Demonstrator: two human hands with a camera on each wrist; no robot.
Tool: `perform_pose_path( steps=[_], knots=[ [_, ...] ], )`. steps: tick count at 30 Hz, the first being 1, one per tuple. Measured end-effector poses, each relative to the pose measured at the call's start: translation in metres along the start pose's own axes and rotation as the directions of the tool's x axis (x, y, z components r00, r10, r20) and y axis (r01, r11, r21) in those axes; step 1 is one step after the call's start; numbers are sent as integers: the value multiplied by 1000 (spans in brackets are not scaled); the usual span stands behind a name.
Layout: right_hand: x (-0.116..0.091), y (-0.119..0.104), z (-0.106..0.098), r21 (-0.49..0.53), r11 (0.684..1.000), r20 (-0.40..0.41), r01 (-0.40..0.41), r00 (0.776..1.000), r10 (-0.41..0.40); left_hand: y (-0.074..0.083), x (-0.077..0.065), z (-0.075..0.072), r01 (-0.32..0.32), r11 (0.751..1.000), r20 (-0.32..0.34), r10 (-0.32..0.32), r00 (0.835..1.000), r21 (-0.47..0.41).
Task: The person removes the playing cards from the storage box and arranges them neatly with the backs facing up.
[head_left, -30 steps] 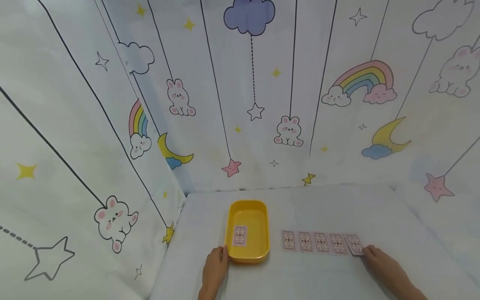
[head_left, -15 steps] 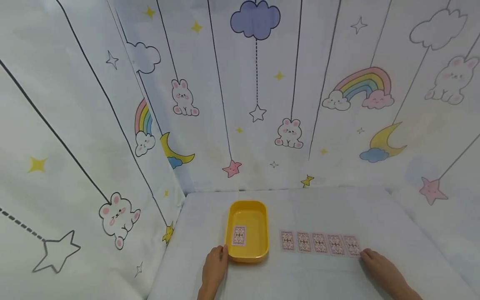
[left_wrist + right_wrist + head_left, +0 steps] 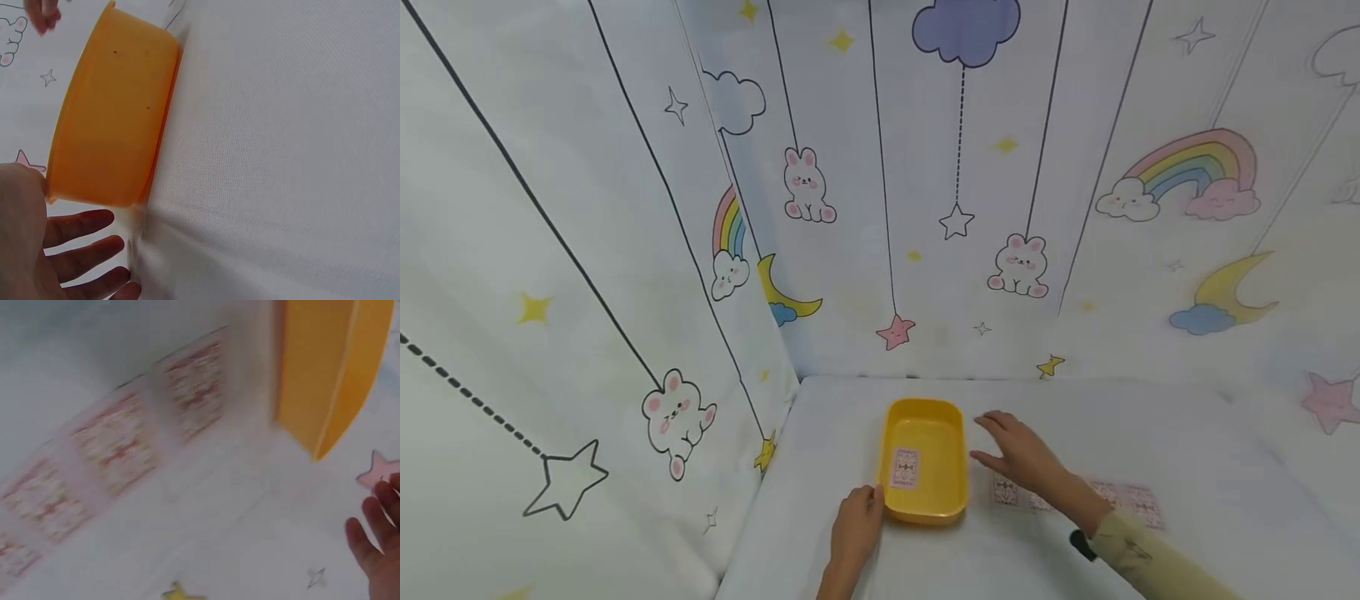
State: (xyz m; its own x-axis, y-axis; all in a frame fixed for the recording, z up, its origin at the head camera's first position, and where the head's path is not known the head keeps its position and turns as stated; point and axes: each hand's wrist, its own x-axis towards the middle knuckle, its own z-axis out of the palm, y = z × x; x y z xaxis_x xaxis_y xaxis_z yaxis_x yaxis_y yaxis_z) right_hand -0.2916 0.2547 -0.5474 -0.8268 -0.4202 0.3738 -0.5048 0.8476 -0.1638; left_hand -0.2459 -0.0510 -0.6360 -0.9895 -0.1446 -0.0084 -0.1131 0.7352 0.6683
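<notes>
A yellow plastic tray point(image 3: 946, 462) lies on the white table, with one patterned playing card point(image 3: 905, 467) face down inside it. My left hand point(image 3: 857, 527) is at the tray's near left corner. In the left wrist view, that hand's thumb side meets the rim while its fingers point(image 3: 87, 257) extend apart below the tray. My right hand point(image 3: 1018, 450) hovers just right of the tray, thumb and fingers spread, holding nothing. Under the right forearm runs a row of face-down playing cards point(image 3: 1006, 490), partly hidden. The right wrist view shows several of these cards point(image 3: 115, 445), blurred.
White cloth point(image 3: 992, 575) covers the table. Behind and to the left hang white sheets printed with rabbits point(image 3: 1021, 265), stars and rainbows point(image 3: 1195, 167). A dark object point(image 3: 1081, 546) sits at the right wrist by the pale sleeve point(image 3: 1150, 558).
My right hand has left the card at the row's right end and swung left, over the row, to beside the tray. The left hand stays at the tray's corner. The head view has shifted.
</notes>
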Motion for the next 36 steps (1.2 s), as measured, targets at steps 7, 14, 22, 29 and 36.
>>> perform_pose_path(
  steps=[7, 14, 22, 29, 36],
  knots=[
    [71, -48, 65, -31, 990, 444, -135, 886, 135, -1, 0, 2, -15, 999, 4, 15, 1000, 36],
    [75, -58, 100, -141, 979, 536, -147, 820, 200, 2, -2, 8, -36, 999, -12, 37, 999, 38],
    [88, -75, 110, -146, 978, 525, -148, 826, 204, 0, 4, 0, -14, 998, -38, 16, 999, 57],
    [95, -78, 112, -131, 974, 554, -185, 801, 227, -1, 5, -1, 40, 998, -11, -39, 999, 55],
    [98, -75, 112, -116, 972, 593, -205, 771, 234, -3, 6, 2, 42, 998, 7, -42, 999, 48]
  ],
)
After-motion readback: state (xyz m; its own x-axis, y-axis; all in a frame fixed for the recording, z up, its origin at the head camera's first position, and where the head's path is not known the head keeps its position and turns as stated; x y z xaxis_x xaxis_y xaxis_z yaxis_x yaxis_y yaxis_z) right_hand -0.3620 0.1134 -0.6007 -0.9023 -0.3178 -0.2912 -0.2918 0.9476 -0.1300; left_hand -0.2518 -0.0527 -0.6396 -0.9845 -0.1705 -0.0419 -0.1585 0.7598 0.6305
